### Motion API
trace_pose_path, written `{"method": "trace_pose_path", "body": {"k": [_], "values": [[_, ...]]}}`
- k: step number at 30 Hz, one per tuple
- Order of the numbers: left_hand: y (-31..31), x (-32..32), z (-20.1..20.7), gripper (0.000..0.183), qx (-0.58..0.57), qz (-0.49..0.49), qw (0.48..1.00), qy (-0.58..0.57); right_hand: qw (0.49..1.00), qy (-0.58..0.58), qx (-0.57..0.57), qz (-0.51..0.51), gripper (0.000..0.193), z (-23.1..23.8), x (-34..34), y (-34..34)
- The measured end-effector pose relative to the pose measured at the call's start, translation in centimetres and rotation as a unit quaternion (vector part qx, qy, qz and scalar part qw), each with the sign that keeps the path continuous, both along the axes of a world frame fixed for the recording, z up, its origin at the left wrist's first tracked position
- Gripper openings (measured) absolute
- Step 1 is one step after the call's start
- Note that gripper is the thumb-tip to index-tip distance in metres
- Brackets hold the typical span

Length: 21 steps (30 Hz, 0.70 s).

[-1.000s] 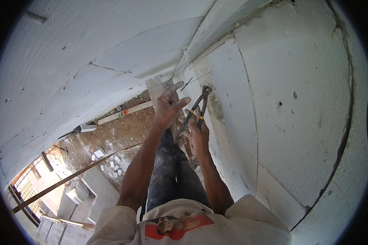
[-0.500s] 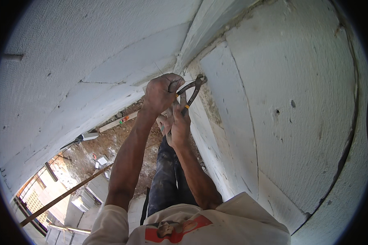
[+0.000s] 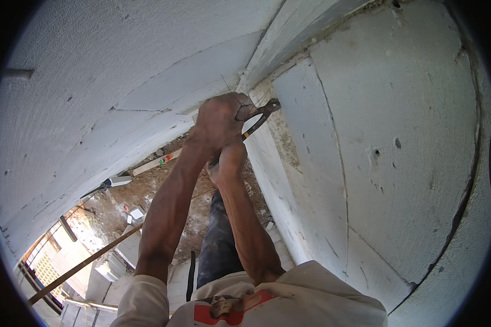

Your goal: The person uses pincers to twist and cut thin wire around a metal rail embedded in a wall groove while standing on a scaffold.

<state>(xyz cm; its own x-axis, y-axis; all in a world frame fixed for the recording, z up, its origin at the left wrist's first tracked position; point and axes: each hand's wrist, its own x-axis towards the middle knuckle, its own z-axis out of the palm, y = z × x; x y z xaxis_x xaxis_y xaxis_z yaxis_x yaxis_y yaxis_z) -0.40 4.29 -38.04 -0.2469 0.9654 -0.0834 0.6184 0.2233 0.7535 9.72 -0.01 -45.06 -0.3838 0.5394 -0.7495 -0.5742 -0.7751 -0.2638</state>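
Observation:
A pair of end-cutting pincers with dark handles and a yellow band points its jaws at the wall corner. My left hand is closed in a fist over the upper handle, close behind the jaws. Below it, my right hand is closed round the lower handle end, partly hidden by the left wrist. Thin wires stick up beside the left fist and near the jaws; where they run inside the hand is hidden. The jaws are close to the right wall's edge.
Pale block walls rise at left and right, meeting in a narrow corner. Below lie an earth floor, a wooden strip, a long rod and pale block pieces at lower left.
The left fist has moved slightly right, over the upper handle. The right hand's fingers have closed, and the two hands are closer together. The pincers' jaws have shifted slightly right and the handles have turned.

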Motion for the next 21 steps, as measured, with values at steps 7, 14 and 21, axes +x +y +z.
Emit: {"method": "trace_pose_path", "body": {"k": [7, 14, 21], "values": [[-5.8, 4.9, -3.6, 0.031, -0.071, -0.005, 0.997, 0.03, 0.839, -0.421, 0.061, 0.338, 0.05, -2.2, 26.1, -11.3], [-18.7, 11.3, -5.3, 0.03, -0.219, 0.084, 0.965, -0.115, 0.829, -0.288, 0.008, 0.48, 0.041, 4.8, 38.2, -16.8], [-23.0, 15.6, -0.6, 0.038, -0.13, 0.149, 0.929, -0.313, 0.743, -0.294, 0.258, 0.543, 0.048, 5.4, 36.5, -11.4]]}}
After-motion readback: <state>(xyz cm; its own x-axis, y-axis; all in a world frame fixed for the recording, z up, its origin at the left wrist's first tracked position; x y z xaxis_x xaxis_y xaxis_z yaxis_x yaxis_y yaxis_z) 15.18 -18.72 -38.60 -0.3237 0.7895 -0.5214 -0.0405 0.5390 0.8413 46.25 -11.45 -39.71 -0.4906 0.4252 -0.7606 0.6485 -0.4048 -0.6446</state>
